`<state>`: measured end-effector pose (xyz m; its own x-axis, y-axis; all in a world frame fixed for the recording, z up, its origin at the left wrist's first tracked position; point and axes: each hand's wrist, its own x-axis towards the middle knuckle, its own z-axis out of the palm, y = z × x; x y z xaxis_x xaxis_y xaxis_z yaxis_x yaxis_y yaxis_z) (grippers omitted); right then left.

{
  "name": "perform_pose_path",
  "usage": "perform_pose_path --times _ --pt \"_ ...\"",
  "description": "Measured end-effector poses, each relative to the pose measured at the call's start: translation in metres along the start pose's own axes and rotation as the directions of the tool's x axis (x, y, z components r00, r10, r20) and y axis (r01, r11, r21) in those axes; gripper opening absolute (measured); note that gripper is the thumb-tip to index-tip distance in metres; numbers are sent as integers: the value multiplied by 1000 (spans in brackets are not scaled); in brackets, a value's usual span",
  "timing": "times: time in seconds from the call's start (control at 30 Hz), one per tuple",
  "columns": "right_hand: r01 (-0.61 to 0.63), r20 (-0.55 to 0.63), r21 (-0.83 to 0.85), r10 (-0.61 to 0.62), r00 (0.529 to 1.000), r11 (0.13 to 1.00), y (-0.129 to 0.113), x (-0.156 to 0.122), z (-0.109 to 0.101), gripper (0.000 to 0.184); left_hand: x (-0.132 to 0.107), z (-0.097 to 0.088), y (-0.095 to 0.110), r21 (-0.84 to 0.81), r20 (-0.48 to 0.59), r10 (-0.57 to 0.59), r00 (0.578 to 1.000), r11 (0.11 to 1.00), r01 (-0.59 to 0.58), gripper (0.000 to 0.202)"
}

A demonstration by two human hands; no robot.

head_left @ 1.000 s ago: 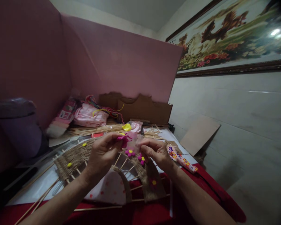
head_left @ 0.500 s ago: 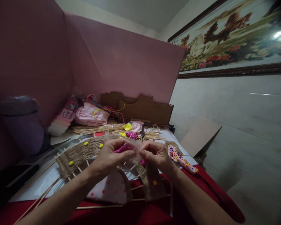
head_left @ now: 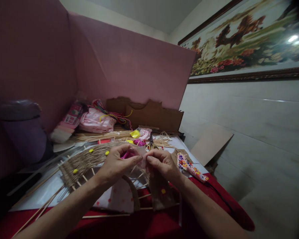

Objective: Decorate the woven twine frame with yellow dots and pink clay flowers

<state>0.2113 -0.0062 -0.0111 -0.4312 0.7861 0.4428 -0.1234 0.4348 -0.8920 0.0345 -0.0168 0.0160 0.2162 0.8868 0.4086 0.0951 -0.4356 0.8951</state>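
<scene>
My left hand (head_left: pixel 117 165) is closed in a pinch on a small clear plastic bag (head_left: pixel 141 151) with a bright magenta lump (head_left: pixel 126 154) inside, which looks like soft clay. My right hand (head_left: pixel 163 163) has thumb and forefinger pressed together at the bag's right edge; the fingertips of both hands almost meet. Beneath them lies an arched piece of woven twine on thin sticks (head_left: pixel 83 161), dotted with yellow blobs (head_left: pixel 75 171). White cloth with red dots (head_left: pixel 118 197) sits under the arch. A yellow flower-like piece (head_left: pixel 163 191) is on the woven part below my right hand.
A flower-patterned glue gun (head_left: pixel 192 169) lies to the right, its cord trailing over the red cloth (head_left: pixel 229 196). Behind my hands are scissors (head_left: pixel 151 143), a yellow packet (head_left: pixel 135 133) and a bundle of sticks (head_left: pixel 102 136). Torn cardboard (head_left: pixel 154 116) leans at the back.
The plastic bag has shifted slightly in my fingers, and my right hand has moved a little left and closer to my left hand. The view has shifted slightly.
</scene>
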Motion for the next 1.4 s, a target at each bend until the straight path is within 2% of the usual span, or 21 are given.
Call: perform_pose_path --times 0.2,0.33,0.5,0.7,0.83,1.17,1.4 --pt "-29 1 5 29 1000 1000 2 0 0 22 0 1 -1 91 -2 82 997 993 -81 17" --pt "-3 -12 -31 3 1000 1000 4 0 -1 20 -1 1 -4 118 7 98 995 988 -99 16" --pt "-53 5 -5 53 999 999 2 -1 0 20 -2 0 -8 170 26 117 993 978 -119 15" --pt "4 19 -23 -3 1000 1000 1 -1 0 17 -4 1 -8 205 42 127 991 970 -133 15" --pt "3 2 12 -3 1000 1000 3 -2 -1 15 -6 1 -8 230 34 135 990 963 -139 15" --pt "20 19 -22 -19 1000 1000 4 -2 -1 10 -5 1 -7 258 40 151 988 954 -156 17" --pt "15 25 -50 -14 1000 999 2 -3 0 10 -7 3 -2 356 68 282 957 889 -287 18"
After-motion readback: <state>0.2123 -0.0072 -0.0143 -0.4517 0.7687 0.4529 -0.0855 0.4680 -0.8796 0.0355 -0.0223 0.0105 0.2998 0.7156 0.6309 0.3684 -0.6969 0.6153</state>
